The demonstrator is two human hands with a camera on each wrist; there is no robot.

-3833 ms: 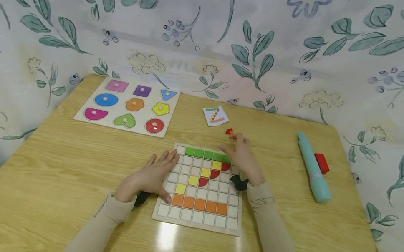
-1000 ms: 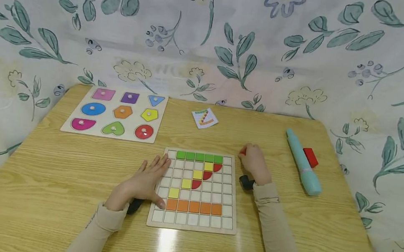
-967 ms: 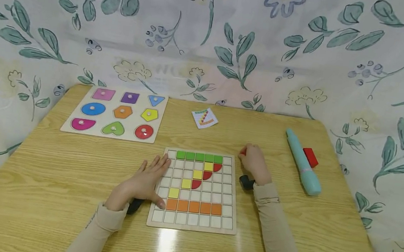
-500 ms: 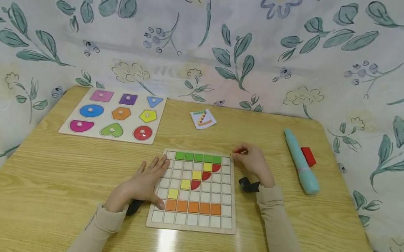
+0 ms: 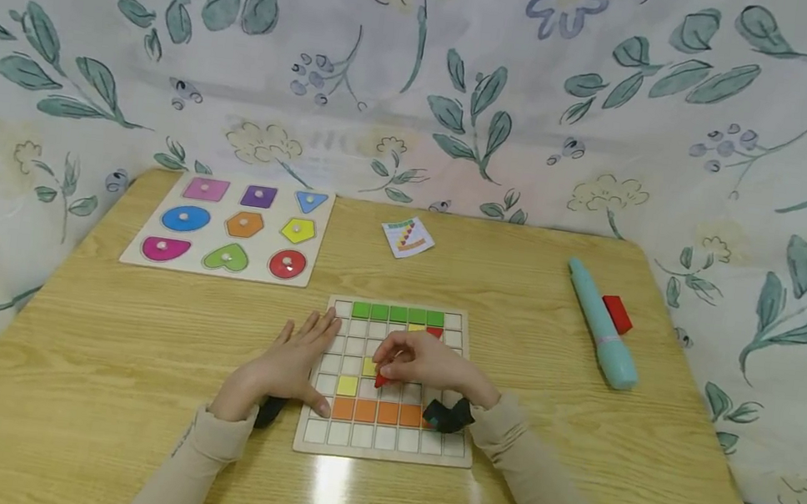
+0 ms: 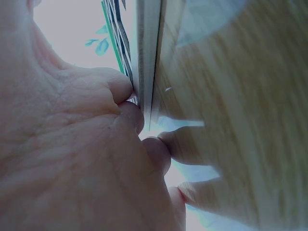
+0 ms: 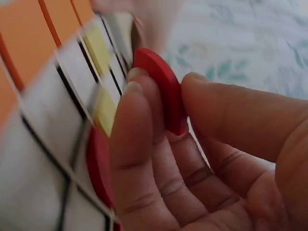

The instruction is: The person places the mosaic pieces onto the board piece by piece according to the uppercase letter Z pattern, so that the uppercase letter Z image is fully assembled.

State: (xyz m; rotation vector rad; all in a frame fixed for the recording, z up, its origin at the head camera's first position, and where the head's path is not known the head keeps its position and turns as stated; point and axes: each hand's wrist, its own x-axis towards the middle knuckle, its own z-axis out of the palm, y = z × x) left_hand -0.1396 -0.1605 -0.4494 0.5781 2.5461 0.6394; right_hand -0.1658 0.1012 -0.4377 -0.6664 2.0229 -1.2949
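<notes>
My right hand (image 5: 428, 363) pinches a red quarter-circle piece (image 7: 163, 89) between thumb and fingers, just over the middle of the wooden grid board (image 5: 458, 452). In the right wrist view the piece stands on edge, apart from the board. My left hand (image 5: 287, 364) lies spread with straight fingers along the board's left edge, the thumb reaching onto it. A green row (image 5: 398, 314), an orange row (image 5: 376, 413) and a diagonal of yellow squares (image 5: 347, 385) sit in the grid. Red quarter-circles (image 7: 98, 166) beside the yellow ones are partly hidden by my right hand.
A shape puzzle board (image 5: 259, 261) lies at the back left. Behind the grid board is a small pattern card (image 5: 408, 237). A turquoise tapered object (image 5: 602, 327) and a red block (image 5: 618, 314) lie at the right. A floral cloth (image 5: 420, 119) hangs behind the table.
My right hand first picked up the red quarter-circle from the table behind the board. It has since carried it left and nearer, over the grid. The left hand stays on the board's edge.
</notes>
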